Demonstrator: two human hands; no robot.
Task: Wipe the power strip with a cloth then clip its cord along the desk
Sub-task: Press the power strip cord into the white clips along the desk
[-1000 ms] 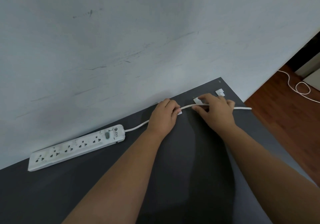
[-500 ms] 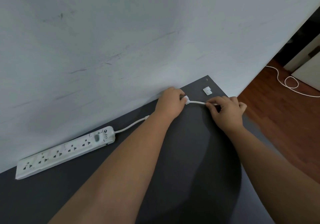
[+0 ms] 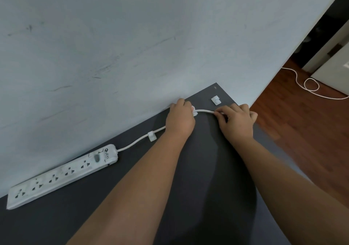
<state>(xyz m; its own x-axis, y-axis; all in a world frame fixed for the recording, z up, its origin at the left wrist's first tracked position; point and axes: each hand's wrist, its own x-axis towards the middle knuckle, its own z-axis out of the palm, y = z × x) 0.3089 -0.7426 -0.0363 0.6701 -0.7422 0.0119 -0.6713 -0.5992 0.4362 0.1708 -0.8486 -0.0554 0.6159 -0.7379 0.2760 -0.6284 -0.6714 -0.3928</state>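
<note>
Cord (image 3: pixel 204 110) ran left-to-right at frame centre, pinched by right hand (image 3: pixel 236 121); left hand (image 3: pixel 180 121) pressed it into second clip (image 3: pixel 194 111); third clip (image 3: pixel 215 100) lay nearer the right hand.

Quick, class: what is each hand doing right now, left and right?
Left hand: closed, pressing the cord at the middle clip.
Right hand: closed, pinching the cord just past that clip.

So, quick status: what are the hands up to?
Left hand on middle clip. Right hand pinching cord. First clip holds cord; corner clip empty. Nothing in the way.
</note>
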